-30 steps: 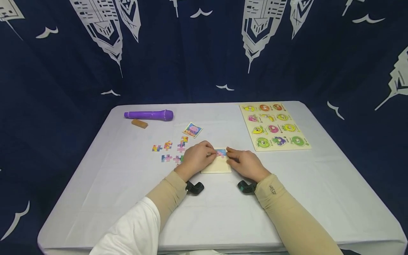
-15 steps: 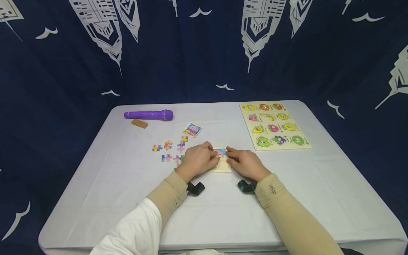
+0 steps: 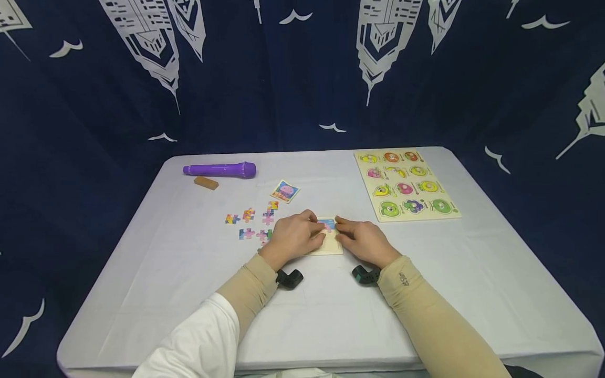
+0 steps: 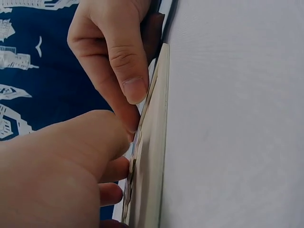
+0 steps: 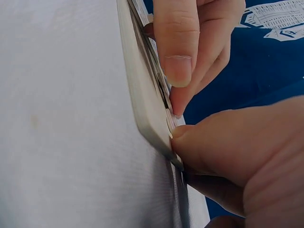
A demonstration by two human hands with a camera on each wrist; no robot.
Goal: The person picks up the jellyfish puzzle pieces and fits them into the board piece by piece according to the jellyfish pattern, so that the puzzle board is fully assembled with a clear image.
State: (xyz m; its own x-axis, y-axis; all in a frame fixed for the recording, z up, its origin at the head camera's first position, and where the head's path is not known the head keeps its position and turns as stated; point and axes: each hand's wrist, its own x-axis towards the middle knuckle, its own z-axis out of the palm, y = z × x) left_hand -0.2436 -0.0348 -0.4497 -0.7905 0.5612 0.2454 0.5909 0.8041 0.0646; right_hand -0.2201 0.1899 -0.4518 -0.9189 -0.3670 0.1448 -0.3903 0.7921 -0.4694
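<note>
A pale wooden puzzle board lies in front of me with a few puzzle pieces, blue and pink, along its far edge. My left hand reaches over the board's left half, a fingertip pressing at the pieces. In the right wrist view, that hand's thumb hangs over the board, apart from the finger. My right hand rests its index finger and thumb at the board's right edge and far corner. My left hand hides the board's left part.
Several loose jigsaw pieces lie left of the board. Beyond them are a small picture card, a brown block and a purple toy microphone. A fruit puzzle board lies at the far right of the white table.
My left hand, which pinched a piece over the board a second ago, has shifted slightly right and brought its fingers down on the pieces. My right hand has stayed at the board's edge.
</note>
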